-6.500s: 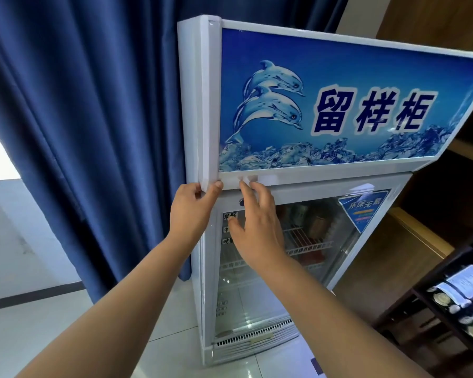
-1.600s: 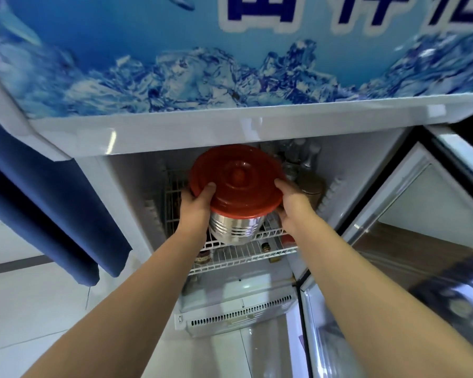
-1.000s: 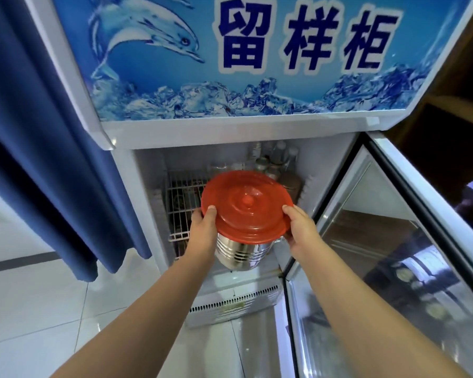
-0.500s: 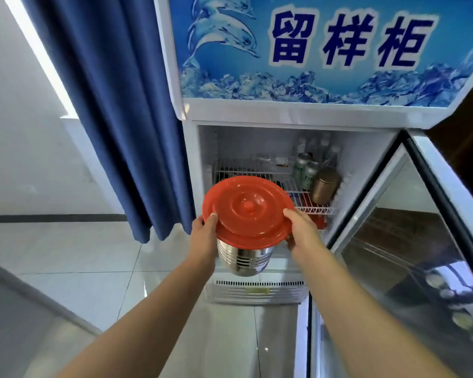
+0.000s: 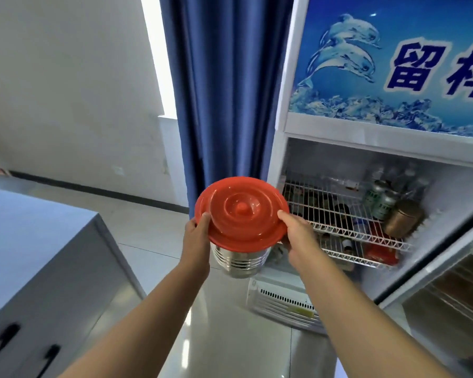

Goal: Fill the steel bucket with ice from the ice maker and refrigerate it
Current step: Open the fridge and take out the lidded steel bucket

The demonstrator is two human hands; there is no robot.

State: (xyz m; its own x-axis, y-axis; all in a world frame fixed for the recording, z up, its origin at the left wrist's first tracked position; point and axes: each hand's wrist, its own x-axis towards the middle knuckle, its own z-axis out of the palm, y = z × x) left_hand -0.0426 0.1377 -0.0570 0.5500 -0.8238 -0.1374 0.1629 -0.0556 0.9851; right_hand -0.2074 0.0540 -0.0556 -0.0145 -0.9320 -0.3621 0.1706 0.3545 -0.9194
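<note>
Our left hand point(image 5: 195, 238) and right hand point(image 5: 298, 236) with fingers grasping the steel bucket point(image 5: 239, 259) under its red lid point(image 5: 241, 214), held between them, beyond our right fingers the open fridge point(image 5: 292, 126), wire shelf point(image 5: 339, 214) with cans, header reading 留

blue curtain point(image 5: 224, 91) | white cabinet point(image 5: 33, 263) | tiled floor point(image 5: 230, 323) | white wall point(image 5: 66, 85)

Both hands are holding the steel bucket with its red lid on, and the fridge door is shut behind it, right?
Not quite. In the head view the left hand and right hand do hold the steel bucket with its red lid on, but the fridge door stands open.
</note>
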